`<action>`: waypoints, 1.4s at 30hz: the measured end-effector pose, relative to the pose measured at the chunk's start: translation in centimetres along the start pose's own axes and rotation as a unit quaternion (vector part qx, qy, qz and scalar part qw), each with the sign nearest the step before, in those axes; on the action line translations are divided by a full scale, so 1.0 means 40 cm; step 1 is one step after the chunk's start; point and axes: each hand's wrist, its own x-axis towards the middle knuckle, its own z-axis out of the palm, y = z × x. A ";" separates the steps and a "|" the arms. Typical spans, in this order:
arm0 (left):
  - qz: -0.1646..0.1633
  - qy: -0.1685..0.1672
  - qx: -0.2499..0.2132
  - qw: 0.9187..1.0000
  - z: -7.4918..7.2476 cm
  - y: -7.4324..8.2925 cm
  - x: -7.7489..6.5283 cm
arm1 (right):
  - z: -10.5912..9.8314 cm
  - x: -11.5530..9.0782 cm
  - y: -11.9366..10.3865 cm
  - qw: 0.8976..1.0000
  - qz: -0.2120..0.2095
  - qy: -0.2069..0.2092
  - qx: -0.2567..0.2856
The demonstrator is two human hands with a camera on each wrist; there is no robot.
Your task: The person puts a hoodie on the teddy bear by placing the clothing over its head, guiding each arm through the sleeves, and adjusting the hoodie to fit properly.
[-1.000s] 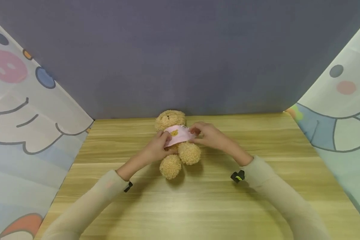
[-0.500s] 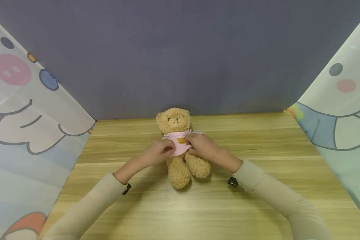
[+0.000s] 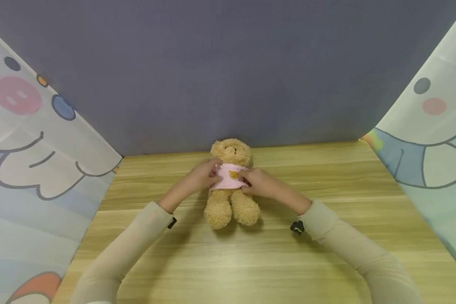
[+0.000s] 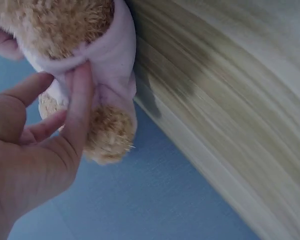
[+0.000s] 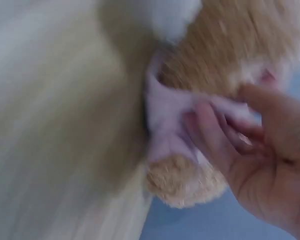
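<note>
A light brown teddy bear (image 3: 231,153) in a pink shirt (image 3: 226,182) sits upright at the back of the table, facing me. A yellow bear patch (image 3: 234,174) shows on its chest. My left hand (image 3: 202,175) pinches the shirt at the bear's side, on the left; in the left wrist view its fingers (image 4: 80,95) lie at the hem. From the right, my right hand (image 3: 261,183) grips the shirt beside the patch. Its fingers (image 5: 215,135) press on the pink cloth in the right wrist view, just above the fur of the leg.
The wooden table (image 3: 228,261) reaches up to a dark grey back panel (image 3: 228,76). Cartoon-printed cloths (image 3: 19,169) flank it left and right. Both forearms wear pale sleeves (image 3: 338,228), with small black straps (image 3: 297,227) at the wrists.
The bear has come upright from leaning back, then turned to face straight forward and shifted right. My left hand has moved up the shirt's side; my right hand stays at the other side.
</note>
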 end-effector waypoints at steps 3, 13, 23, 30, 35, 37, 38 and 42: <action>-0.004 -0.007 0.048 0.999 0.009 0.004 0.007 | -0.025 0.006 0.007 0.999 0.021 0.017 0.043; 0.007 -0.001 0.099 0.995 0.017 0.027 0.001 | -0.030 0.034 0.017 0.990 0.104 0.028 -0.085; 0.009 0.011 0.149 0.989 0.020 0.029 -0.028 | -0.015 0.038 0.001 0.981 0.097 0.074 -0.153; 0.023 0.024 0.157 0.987 0.021 0.030 -0.040 | -0.035 0.030 -0.003 0.998 0.038 0.041 -0.035; 0.075 0.055 0.176 0.980 0.025 0.049 -0.033 | -0.060 0.028 0.018 0.996 0.051 0.031 0.071; 0.100 0.065 0.177 0.977 0.030 0.065 -0.041 | -0.061 0.031 0.029 0.993 0.062 0.034 0.092; 0.112 0.068 0.180 0.975 0.033 0.074 -0.047 | -0.059 0.035 0.035 0.993 0.063 0.034 0.096; 0.145 0.047 0.215 0.965 0.051 0.117 -0.086 | -0.053 0.046 0.043 0.997 0.054 0.024 0.050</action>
